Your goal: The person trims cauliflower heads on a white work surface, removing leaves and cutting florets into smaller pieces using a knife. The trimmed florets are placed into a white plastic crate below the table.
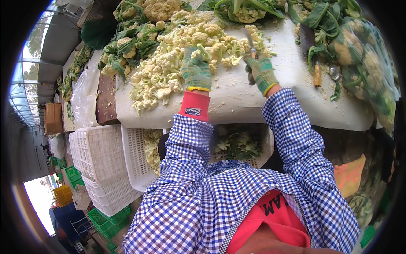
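Observation:
My left hand (196, 71), in a green and yellow knit glove, has its fingers curled at a pale cauliflower floret (203, 51). The fingertips are partly hidden among the pile of cut cauliflower florets (165, 71). My right hand (262, 71), gloved alike, grips a small knife (249, 37) by its handle, with the blade pointing away from me. Loose florets lie just beyond the blade. Both hands are over the white-covered table (239, 98), which is strewn with crumbs.
Whole leafy cauliflowers (249, 12) line the table's far side. At right lie a cleaver (308, 39) with a wooden handle, a metal spoon-like tool (334, 73) and a bag of cauliflowers (364, 60). White plastic crates (98, 152) are stacked at left; a crate below holds leaves (239, 146).

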The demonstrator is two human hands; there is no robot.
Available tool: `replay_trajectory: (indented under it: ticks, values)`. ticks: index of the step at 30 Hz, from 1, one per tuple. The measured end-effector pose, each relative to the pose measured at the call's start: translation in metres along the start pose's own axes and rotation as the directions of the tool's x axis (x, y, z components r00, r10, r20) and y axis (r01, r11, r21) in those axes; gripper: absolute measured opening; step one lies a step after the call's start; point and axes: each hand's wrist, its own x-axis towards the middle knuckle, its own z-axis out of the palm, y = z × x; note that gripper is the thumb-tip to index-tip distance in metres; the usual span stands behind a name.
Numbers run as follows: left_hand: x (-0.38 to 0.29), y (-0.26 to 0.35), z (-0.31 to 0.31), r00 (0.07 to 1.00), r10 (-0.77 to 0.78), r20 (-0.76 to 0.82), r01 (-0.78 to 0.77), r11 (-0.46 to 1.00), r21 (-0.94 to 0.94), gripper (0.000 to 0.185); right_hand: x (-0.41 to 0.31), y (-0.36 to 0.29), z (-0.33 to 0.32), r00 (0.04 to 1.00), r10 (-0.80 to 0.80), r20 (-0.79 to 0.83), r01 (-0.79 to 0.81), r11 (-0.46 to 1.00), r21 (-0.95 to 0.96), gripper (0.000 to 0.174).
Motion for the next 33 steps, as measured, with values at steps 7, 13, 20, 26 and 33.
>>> replay_trajectory:
  ticks: [7, 13, 20, 26, 33]
  values:
    - [-0.018, 0.029, -0.026, 0.772, 0.252, 0.583, -0.446, -0.438, 0.781, 0.089, 0.033, -0.002, -0.073, 0.827, -0.343, -0.445, -0.036, 0.758, -0.651, 0.044]
    - [-0.023, -0.010, -0.064, 0.695, -0.301, 0.654, -0.677, -0.581, 0.452, 0.078, 0.048, 0.029, -0.020, 0.933, -0.181, -0.311, -0.021, 0.835, -0.550, 0.044]
    - [0.016, 0.019, -0.093, 0.716, -0.228, 0.659, -0.517, -0.809, 0.281, 0.062, 0.059, 0.052, 0.055, 0.953, -0.300, -0.037, 0.224, 0.784, -0.579, 0.041]
    - [-0.005, 0.009, -0.081, 0.611, -0.016, 0.791, -0.653, -0.576, 0.492, 0.078, 0.062, 0.001, -0.025, 0.786, -0.419, -0.456, -0.023, 0.716, -0.697, 0.036]
    - [-0.042, -0.019, -0.053, 0.617, -0.523, 0.589, -0.782, -0.493, 0.381, 0.063, 0.100, 0.020, -0.077, 0.575, -0.744, -0.340, -0.364, 0.139, -0.921, 0.049]
